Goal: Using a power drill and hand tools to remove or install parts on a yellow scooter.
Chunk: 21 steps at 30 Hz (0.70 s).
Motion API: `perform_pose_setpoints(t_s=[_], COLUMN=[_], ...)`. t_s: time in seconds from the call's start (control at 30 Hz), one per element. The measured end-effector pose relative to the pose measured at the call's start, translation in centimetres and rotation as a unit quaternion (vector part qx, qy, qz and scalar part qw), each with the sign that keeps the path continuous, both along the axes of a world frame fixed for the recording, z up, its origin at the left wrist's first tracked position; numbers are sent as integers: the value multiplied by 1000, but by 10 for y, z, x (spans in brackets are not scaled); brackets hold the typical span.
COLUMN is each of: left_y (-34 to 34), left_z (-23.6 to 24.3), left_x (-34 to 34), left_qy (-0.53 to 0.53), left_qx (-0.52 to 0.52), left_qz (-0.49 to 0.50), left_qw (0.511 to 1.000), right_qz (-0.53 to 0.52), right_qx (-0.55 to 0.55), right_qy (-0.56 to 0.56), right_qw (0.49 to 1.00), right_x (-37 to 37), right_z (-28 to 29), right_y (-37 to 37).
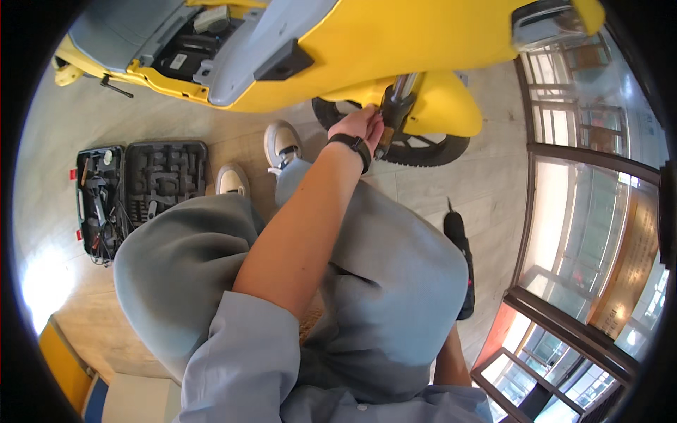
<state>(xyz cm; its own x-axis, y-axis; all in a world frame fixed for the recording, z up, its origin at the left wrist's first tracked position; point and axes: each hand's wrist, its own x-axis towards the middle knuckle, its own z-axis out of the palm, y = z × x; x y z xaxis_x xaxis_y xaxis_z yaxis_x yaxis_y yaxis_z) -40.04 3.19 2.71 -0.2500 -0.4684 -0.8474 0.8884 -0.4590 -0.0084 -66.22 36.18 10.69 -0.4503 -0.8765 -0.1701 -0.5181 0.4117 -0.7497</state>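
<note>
My left hand (pixel 362 130), wearing a black wrist strap, has its fingers bent against the front fork (pixel 399 99) of a yellow scooter (pixel 409 32), beside the front wheel (pixel 444 149) and yellow mudguard (pixel 441 106). What the fingertips grip is too small to make out. A dark cordless power tool (pixel 460 261) with a thin bit pointing up shows beside my right knee. My right forearm (pixel 451 356) rises toward it from below; the right hand's fingers are hidden behind the knee.
An open black tool case (pixel 168 151) holding assorted tools lies on the floor at left. My shoes (pixel 281 141) are below the scooter. Framed glass panels (pixel 585 233) line the right side. Yellow and white furniture (pixel 137 402) stands at lower left.
</note>
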Motion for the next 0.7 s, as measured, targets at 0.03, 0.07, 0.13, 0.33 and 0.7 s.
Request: perform_pose_setpoints(t_s=[0.03, 0.07, 0.13, 0.33, 0.7], left_y=[0, 2, 3, 9, 9], left_z=[-4, -7, -9, -19, -37], left_x=[0, 1, -7, -17, -26], left_qy=[-11, -11, -22, -142, -548], left_qx=[-2, -8, 0, -12, -83], left_qz=[0, 13, 7, 45, -28], left_qw=[1000, 1000, 1000, 989, 832], right_qz=[1, 1, -4, -80, -140], right_qx=[-7, -14, -34, -86, -124], right_qy=[-3, -6, -5, -99, -148], right_qw=[1000, 1000, 999, 988, 971], right_x=[-7, -14, -18, 11, 34], right_z=[0, -1, 4, 54, 109], right_y=[-1, -1, -12, -26, -26])
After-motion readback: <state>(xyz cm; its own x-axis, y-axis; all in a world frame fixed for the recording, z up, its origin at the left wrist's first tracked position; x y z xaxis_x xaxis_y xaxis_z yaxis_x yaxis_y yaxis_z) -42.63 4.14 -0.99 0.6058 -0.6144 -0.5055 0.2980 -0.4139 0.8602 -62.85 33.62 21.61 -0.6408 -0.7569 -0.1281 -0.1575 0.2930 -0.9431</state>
